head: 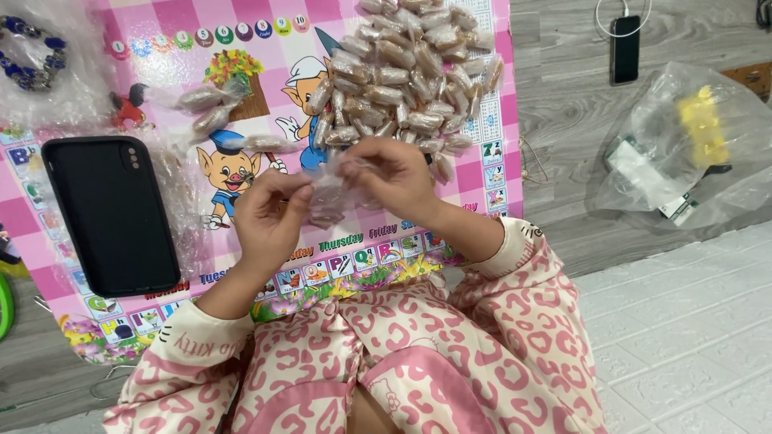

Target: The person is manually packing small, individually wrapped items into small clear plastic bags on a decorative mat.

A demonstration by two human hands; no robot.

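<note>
Both hands meet over a pink cartoon table [265, 96]. Between them is a small candy in clear wrapper [328, 193]. My left hand [269, 215] pinches one end of the wrapper and my right hand [394, 178] pinches the other end. Just beyond the hands lies a heap of several wrapped brown candies [406, 72]. Three more wrapped candies [213, 108] lie apart to the left of the heap.
A black phone [111, 213] lies face down on the table's left side. A blue bead bracelet [32, 56] sits at the far left. On the grey floor to the right are a clear plastic bag [691, 153] with yellow contents and a second phone [625, 48] on a cable.
</note>
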